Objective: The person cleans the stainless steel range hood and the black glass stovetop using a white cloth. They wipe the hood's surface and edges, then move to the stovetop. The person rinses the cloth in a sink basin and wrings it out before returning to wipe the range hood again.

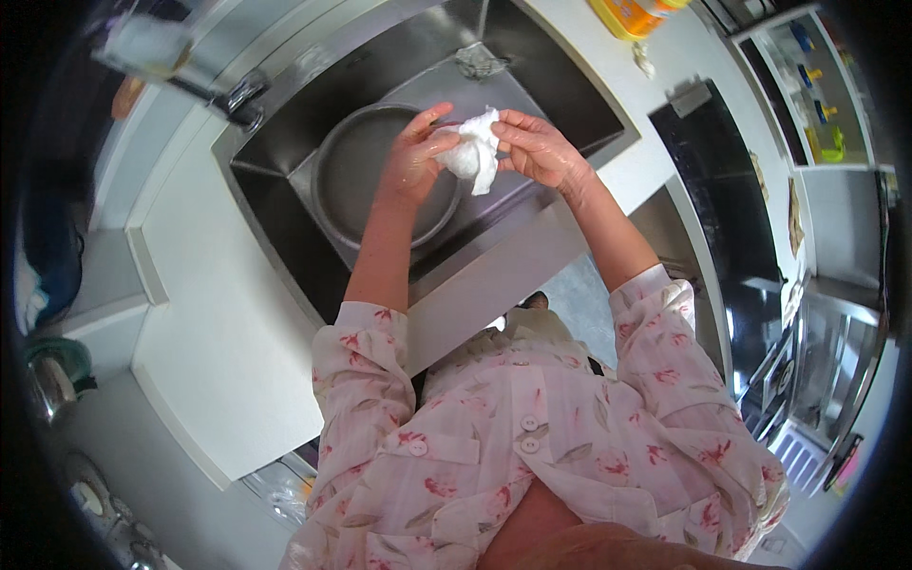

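Note:
A crumpled white cloth or wet tissue (473, 155) hangs between my two hands over the sink (427, 85). My left hand (415, 158) holds its left side, thumb against the bunched part and index finger raised. On the other side, my right hand (536, 146) pinches the cloth's upper right edge between thumb and fingers. Both hands look wet. Below them, a round grey basin (360, 178) rests on the sink floor, partly hidden by my left hand and forearm. A drain strainer or wire scrubber (482, 63) lies near the far corner of the sink; I cannot tell which.
A faucet (244, 103) stands at the sink's left rim. White countertop (221, 306) runs along the left. An orange and yellow container (636, 16) stands at the upper right. Further right are a black cooktop (719, 178) and an open shelf (812, 92) with small items.

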### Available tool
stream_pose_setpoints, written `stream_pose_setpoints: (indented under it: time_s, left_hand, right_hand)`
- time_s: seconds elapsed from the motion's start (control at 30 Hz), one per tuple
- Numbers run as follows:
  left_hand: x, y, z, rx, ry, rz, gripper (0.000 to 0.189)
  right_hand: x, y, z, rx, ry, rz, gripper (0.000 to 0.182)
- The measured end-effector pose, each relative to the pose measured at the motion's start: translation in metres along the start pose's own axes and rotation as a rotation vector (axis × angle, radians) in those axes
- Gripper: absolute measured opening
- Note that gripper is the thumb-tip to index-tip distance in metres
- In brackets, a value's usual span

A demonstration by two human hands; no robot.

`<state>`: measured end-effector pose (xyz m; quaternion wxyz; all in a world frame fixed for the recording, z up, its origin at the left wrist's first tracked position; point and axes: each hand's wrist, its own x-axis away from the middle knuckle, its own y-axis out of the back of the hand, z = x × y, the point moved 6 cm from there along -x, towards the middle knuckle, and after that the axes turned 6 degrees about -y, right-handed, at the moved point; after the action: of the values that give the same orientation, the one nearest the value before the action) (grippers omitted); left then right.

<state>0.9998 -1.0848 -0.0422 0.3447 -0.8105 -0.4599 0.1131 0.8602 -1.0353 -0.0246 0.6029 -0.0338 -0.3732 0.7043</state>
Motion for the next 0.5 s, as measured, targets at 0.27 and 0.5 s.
stream_pose_setpoints:
  time_s: [0.27, 0.5]
  left_hand:
    - [0.000, -0.124, 0.020, -0.567, 0.170, 0.441, 0.059]
    - [0.026, -0.277, 0.126, -0.737, 0.110, 0.657, 0.048]
  right_hand:
    - [0.126, 0.085, 0.067, -0.077, 0.413, -0.293, 0.010]
    - [0.249, 0.108, 0.078, 0.371, 0.521, -0.556, 0.009]
